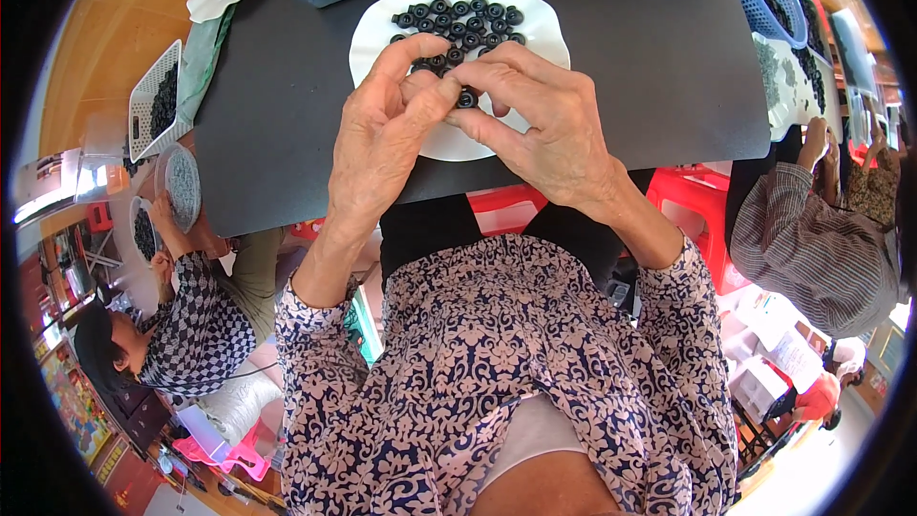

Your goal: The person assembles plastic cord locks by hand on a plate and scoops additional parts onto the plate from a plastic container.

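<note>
Pinching black ring (466, 97) — table (669, 86) flanks plate's rim (367, 38).

The black rings (466, 102) look glossy plastic, the tabletop (659, 67) matt.

Left forearm (332, 256) at nine o'clock, aimed between twelve and one; wrist nearly straight. Left hand (375, 134) at eleven o'clock: index finger (409, 51) arched well clear of the thumb (426, 109), which points toward one to two o'clock. Right forearm (653, 233) at three o'clock, aimed between ten and eleven. Right hand (552, 129) at one o'clock, back uppermost, thumb and index in a narrow pinch directed toward nine to ten. Left thumb tip appears to touch right index tip.
</note>
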